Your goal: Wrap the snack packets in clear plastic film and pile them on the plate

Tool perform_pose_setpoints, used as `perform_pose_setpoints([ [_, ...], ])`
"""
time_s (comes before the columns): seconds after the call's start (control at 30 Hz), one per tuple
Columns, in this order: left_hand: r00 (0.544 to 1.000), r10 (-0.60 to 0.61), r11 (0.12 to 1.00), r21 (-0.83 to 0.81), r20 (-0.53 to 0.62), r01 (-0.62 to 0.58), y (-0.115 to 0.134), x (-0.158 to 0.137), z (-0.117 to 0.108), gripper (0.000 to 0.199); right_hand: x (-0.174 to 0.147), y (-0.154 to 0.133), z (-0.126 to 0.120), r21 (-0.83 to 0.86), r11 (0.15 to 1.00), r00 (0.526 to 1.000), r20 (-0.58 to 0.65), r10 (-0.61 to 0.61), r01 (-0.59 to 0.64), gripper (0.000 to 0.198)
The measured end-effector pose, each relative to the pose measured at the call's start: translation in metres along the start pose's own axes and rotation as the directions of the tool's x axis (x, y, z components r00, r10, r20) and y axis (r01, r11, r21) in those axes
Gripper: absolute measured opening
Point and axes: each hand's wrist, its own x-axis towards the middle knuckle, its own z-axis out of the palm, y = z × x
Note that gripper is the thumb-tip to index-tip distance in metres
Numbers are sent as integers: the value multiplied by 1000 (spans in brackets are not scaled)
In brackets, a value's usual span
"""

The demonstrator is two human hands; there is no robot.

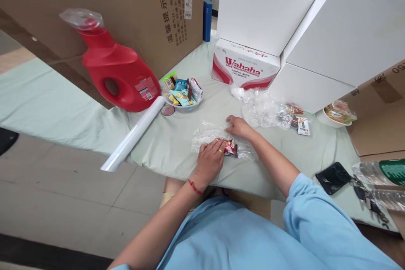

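Note:
A small dark red packet (pixel 230 147) lies on a crinkled sheet of clear plastic film (pixel 202 136) near the table's front edge. My left hand (pixel 210 159) rests over the packet's left end, its fingers together and holding it down. Just beyond the packet, my right hand (pixel 239 126) has bent fingers at the film's far side and seems to pinch it; the contact is too fine to see clearly.
To the left stand a red jug (pixel 123 67), a white roll (pixel 134 135) and a bowl (pixel 186 109) of snacks. Crumpled clear plastic (pixel 262 107) lies before the Wahaha box (pixel 245 65). At right are a white bowl (pixel 332 122), a black wallet (pixel 333 178) and keys (pixel 370 200).

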Motion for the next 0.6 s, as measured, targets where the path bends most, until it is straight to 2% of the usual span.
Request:
perform_pose_setpoints([
  [0.07,1000,9,1000,5,0,-9,-3,-4,3,41,-5,3,-4,35,999,1000,-6,-17,18,17],
  [0.1,1000,13,1000,7,0,-13,-3,-5,4,41,-11,3,-6,68,997,999,-28,-33,35,14],
  [0.2,1000,18,1000,2,7,-18,-2,-5,4,41,-35,2,-7,191,965,976,-155,-153,181,18],
  [0.27,1000,13,1000,-19,0,-13,-3,-4,5,41,-55,1,-1,215,908,927,-199,-319,358,19],
  [0.37,999,-14,994,-107,-38,9,-11,-5,8,35,-82,2,19,141,817,829,-133,-544,559,25],
  [0.43,995,-51,977,-211,-83,32,-19,-9,9,31,-93,3,36,89,801,805,-102,-584,593,29],
  [0.5,980,-122,945,-321,-154,67,-27,-13,6,31,-100,3,50,22,822,820,-87,-566,570,34],
  [0.57,933,-262,907,-394,-245,151,-34,-16,-1,30,-103,2,60,-58,842,839,-68,-539,536,36],
  [0.6,889,-354,886,-409,-290,219,-39,-16,-5,28,-104,1,63,-92,849,848,-59,-527,521,35],
])
